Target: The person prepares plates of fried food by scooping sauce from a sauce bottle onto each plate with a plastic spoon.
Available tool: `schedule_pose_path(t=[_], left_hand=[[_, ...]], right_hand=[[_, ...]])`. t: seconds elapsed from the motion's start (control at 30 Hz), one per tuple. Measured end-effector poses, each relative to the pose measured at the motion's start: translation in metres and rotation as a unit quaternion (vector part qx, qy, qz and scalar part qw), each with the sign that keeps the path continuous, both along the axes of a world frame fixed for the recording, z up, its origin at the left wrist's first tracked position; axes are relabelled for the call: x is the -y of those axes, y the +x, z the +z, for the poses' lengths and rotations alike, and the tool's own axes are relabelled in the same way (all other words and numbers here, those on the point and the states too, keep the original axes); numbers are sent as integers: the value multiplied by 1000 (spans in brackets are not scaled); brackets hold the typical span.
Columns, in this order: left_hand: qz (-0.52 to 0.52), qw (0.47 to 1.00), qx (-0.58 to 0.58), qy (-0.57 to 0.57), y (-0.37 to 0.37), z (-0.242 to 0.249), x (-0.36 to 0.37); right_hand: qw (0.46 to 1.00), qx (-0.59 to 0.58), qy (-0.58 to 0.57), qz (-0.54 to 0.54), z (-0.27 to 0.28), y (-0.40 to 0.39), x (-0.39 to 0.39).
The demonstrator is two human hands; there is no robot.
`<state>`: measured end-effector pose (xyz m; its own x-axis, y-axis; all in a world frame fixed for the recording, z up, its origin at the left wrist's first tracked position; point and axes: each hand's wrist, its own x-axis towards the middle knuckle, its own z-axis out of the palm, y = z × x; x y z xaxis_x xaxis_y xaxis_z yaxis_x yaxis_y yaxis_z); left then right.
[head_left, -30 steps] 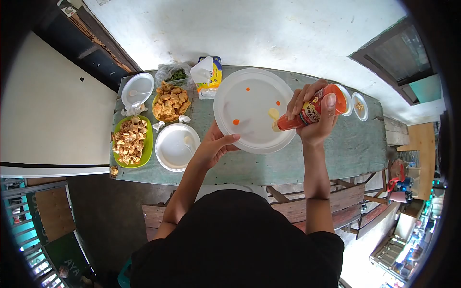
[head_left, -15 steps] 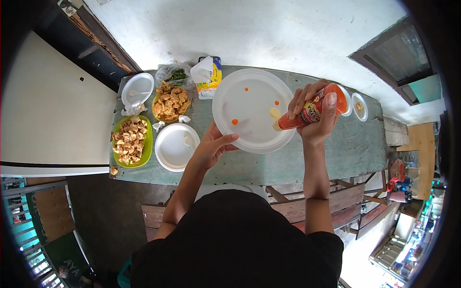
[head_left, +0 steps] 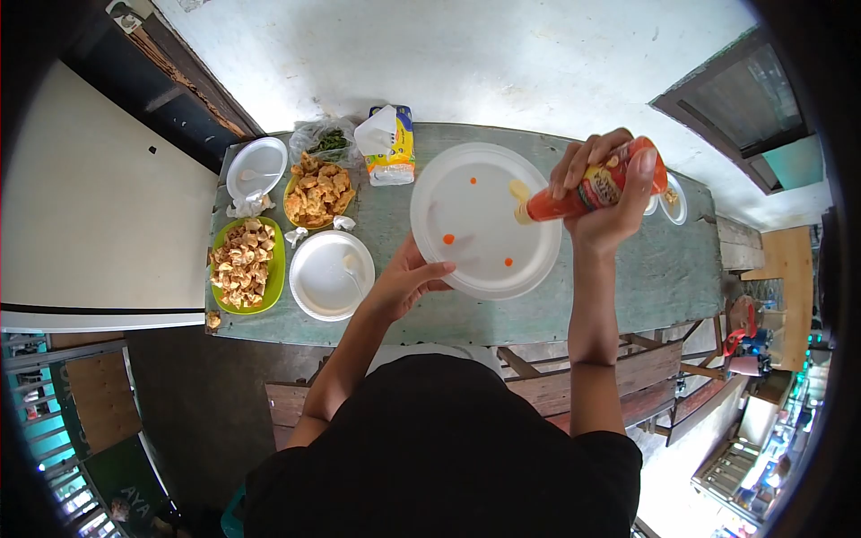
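My left hand (head_left: 411,280) grips the near-left rim of a round white plate (head_left: 484,273), thumb on top and fingers underneath, holding it above the table. Three small orange-red sauce spots (head_left: 448,238) show on the plate. My right hand (head_left: 608,208) is wrapped around a sauce bottle (head_left: 556,203) with red-orange contents and a dark label. The bottle is tipped, its pale yellow cap (head_left: 521,203) flipped up and its mouth end over the right part of the plate.
On the green table (head_left: 421,314), to the left, are a green tray (head_left: 280,273) of browned chunks, a bowl of fried pieces (head_left: 320,190), white plates (head_left: 328,314) and a yellow tissue pack (head_left: 391,170). White bowls (head_left: 679,215) stand at right. A wooden bench (head_left: 628,372) runs along the near side.
The plate has shifted slightly right and toward me. A sauce spot shows near its lower right that was not there before. The bottle has moved a little right, and its base has risen in view.
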<state>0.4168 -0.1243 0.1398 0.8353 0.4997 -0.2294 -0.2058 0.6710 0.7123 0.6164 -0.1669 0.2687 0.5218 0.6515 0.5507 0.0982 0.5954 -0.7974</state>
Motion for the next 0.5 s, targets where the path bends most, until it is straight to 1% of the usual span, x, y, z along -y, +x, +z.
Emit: schedule_pose_path(t=[0.1,0.2,0.3,0.33,0.5], left_hand=[[-33,999,-6,-7,3,-9,9],[-50,998,-2,-26,5,-7,15],[-60,998,-2,-26,6,-7,18],[-59,998,-2,-26,6,-8,18],[-78,997,8,-16,6,-11,16]], right_hand=[[1000,-10,3,-13,2,4,-12],[999,-13,-14,-40,-5,6,-25],[998,-2,-44,-53,-20,12,-35],[997,-16,-50,-58,-22,11,-38],[996,-10,-66,-65,-30,15,-42]])
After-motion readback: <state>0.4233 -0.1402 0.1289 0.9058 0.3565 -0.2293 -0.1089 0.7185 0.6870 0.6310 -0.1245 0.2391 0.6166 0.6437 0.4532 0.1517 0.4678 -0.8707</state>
